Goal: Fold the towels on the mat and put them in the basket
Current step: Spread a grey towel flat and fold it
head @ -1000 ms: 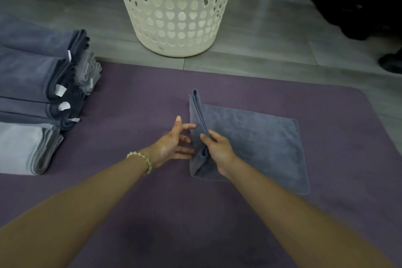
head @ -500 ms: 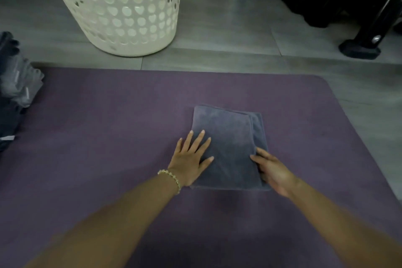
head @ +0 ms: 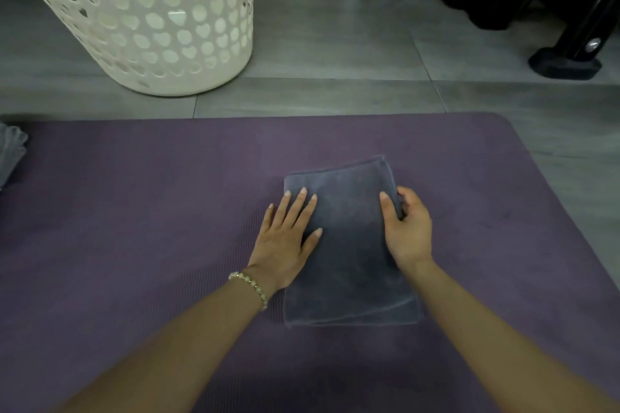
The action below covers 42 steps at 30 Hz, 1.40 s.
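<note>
Now the grey towel (head: 349, 245) lies folded into a narrow rectangle on the purple mat (head: 134, 211), its layers squared up more closely than half a second ago, when a strip of the under layer showed along the right side. The left hand (head: 285, 241), a beaded bracelet (head: 250, 285) at its wrist, still rests flat on the towel's left part with fingers (head: 295, 208) spread. The right hand (head: 407, 228) has slid farther up the right edge and grips it, thumb (head: 387, 211) on top, the other fingers curled round the edge. The cream basket (head: 151, 27) stands on the floor beyond the mat, upper left.
</note>
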Motion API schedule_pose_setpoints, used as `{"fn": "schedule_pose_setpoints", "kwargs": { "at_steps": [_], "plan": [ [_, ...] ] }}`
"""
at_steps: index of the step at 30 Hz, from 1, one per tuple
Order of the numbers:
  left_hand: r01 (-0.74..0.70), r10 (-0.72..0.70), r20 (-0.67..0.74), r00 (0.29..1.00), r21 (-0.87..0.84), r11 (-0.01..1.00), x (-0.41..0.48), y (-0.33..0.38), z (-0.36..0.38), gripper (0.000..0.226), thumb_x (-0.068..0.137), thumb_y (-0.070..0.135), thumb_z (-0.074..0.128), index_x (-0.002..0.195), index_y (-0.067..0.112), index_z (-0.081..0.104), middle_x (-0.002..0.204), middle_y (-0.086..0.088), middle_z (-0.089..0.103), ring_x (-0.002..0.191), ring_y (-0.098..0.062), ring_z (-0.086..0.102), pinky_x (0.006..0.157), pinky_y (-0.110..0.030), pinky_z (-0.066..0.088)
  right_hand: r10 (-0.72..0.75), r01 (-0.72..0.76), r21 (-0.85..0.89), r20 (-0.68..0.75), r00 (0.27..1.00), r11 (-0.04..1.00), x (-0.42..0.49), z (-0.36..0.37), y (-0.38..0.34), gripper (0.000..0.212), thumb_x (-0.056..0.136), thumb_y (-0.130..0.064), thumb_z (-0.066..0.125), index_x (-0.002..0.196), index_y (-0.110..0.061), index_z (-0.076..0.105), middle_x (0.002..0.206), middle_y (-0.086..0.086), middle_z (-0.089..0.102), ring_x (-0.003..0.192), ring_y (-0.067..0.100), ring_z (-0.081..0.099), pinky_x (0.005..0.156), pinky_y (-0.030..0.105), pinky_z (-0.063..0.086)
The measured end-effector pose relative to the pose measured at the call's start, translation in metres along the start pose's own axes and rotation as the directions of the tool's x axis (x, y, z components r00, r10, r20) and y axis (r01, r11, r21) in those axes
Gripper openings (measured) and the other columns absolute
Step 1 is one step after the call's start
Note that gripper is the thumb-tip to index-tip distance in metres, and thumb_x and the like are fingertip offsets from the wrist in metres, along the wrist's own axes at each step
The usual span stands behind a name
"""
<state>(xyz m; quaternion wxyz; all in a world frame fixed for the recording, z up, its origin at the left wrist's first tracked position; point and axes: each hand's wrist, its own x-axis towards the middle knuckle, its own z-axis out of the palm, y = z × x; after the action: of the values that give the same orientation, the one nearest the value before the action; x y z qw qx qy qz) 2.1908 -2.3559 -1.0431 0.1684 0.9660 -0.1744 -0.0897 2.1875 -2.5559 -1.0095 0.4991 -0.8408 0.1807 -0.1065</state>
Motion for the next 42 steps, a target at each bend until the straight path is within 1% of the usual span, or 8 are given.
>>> {"fn": "schedule_pose_setpoints", "kwargs": {
  "at_steps": [6, 12, 18, 27, 31, 33, 36, 42],
  "plan": [
    [-0.035, 0.031, 0.035, 0.999, 0.103, 0.994, 0.009, 0.016, 0.016, 0.067, 0.087, 0.056, -0.006, 0.146, 0.027, -0.018, 0.157, 0.009, -0.019, 0.135, -0.012, -0.033, 0.115, -0.032, -0.011, 0.238, -0.231, -0.127, 0.042, 0.97, 0.965, 0.004, -0.013, 0.043, 0.028, 0.094, -0.032, 0.057, 0.095, -0.004, 0.057, 0.085, 0.005, 0.057, 0.078, 0.019, 0.054, 0.061, 0.026, 0.035],
    [-0.075, 0.071, 0.039, 0.997, 0.103, 0.992, 0.01, 0.016, 0.018, 0.07, 0.081, 0.066, -0.015, 0.141, 0.03, -0.022, 0.151, 0.012, -0.026, 0.137, -0.013, -0.032, 0.114, -0.033, -0.014, 0.122, -0.115, -0.136, 0.049, 0.991, 0.984, 0.004, -0.025, 0.041, 0.039, 0.094, -0.025, 0.059, 0.067, -0.015, 0.033, 0.058, -0.002, 0.036, 0.049, 0.005, 0.035, 0.048, 0.015, 0.033],
    [-0.045, 0.04, 0.038, 0.998, 0.115, 0.992, 0.013, 0.017, 0.025, 0.071, 0.076, 0.061, -0.016, 0.14, 0.032, -0.026, 0.148, 0.011, -0.031, 0.135, -0.015, -0.035, 0.118, -0.039, -0.008, 0.308, -0.294, -0.2, 0.045, 0.95, 0.935, -0.007, -0.025, 0.041, 0.039, 0.088, -0.047, 0.06, 0.073, -0.014, 0.046, 0.067, -0.002, 0.052, 0.061, 0.012, 0.048, 0.053, 0.024, 0.035],
    [-0.064, 0.061, 0.031, 0.998, 0.118, 0.991, 0.011, 0.02, 0.019, 0.088, 0.065, 0.073, -0.033, 0.143, 0.033, -0.021, 0.148, 0.006, -0.031, 0.137, -0.018, -0.032, 0.117, -0.039, -0.012, 0.23, -0.127, -0.586, 0.105, 0.967, 0.8, -0.048, -0.046, 0.04, 0.045, 0.087, -0.059, 0.053, 0.096, -0.016, 0.043, 0.08, -0.008, 0.055, 0.068, 0.013, 0.053, 0.051, 0.027, 0.037],
    [-0.097, 0.1, -0.016, 0.995, 0.114, 0.989, 0.007, 0.028, 0.013, 0.087, 0.072, 0.067, -0.033, 0.146, 0.026, -0.015, 0.15, 0.006, -0.027, 0.138, -0.012, -0.03, 0.114, -0.031, -0.021, -0.215, 0.27, -0.564, 0.164, 0.963, 0.781, -0.034, -0.031, 0.03, 0.05, 0.092, -0.051, 0.043, 0.127, -0.015, 0.049, 0.128, 0.002, 0.049, 0.116, 0.022, 0.05, 0.093, 0.038, 0.046],
    [-0.092, 0.097, -0.034, 0.995, 0.13, 0.987, 0.017, 0.026, 0.01, 0.091, 0.069, 0.066, -0.038, 0.145, 0.021, -0.016, 0.15, 0.005, -0.026, 0.138, -0.011, -0.029, 0.113, -0.029, -0.021, -0.252, 0.421, -0.583, 0.351, 0.902, 0.695, -0.019, -0.012, 0.023, 0.065, 0.092, -0.054, 0.02, 0.146, -0.021, 0.035, 0.155, 0.003, 0.029, 0.144, 0.023, 0.023, 0.119, 0.04, 0.016],
    [-0.062, 0.068, -0.028, 0.997, 0.186, 0.981, 0.037, 0.014, 0.006, 0.1, 0.06, 0.063, -0.046, 0.144, 0.016, -0.018, 0.153, 0.003, -0.022, 0.14, -0.011, -0.024, 0.112, -0.029, -0.02, -0.145, 0.481, -0.666, 0.495, 0.857, 0.57, 0.003, 0.011, 0.02, 0.076, 0.084, -0.058, -0.006, 0.153, -0.03, 0.006, 0.162, -0.006, -0.003, 0.148, 0.017, -0.011, 0.116, 0.037, -0.014],
    [-0.043, 0.044, -0.012, 0.999, 0.059, 0.997, 0.044, 0.005, 0.013, 0.082, 0.083, 0.066, -0.004, 0.15, 0.019, -0.008, 0.159, 0.004, -0.013, 0.139, -0.007, -0.024, 0.114, -0.025, -0.015, -0.076, 0.398, -0.677, 0.453, 0.888, 0.62, 0.021, 0.004, 0.051, 0.076, 0.083, -0.066, -0.003, 0.152, -0.033, -0.005, 0.16, -0.011, -0.008, 0.146, 0.011, -0.014, 0.118, 0.034, -0.01]
  ]
}}
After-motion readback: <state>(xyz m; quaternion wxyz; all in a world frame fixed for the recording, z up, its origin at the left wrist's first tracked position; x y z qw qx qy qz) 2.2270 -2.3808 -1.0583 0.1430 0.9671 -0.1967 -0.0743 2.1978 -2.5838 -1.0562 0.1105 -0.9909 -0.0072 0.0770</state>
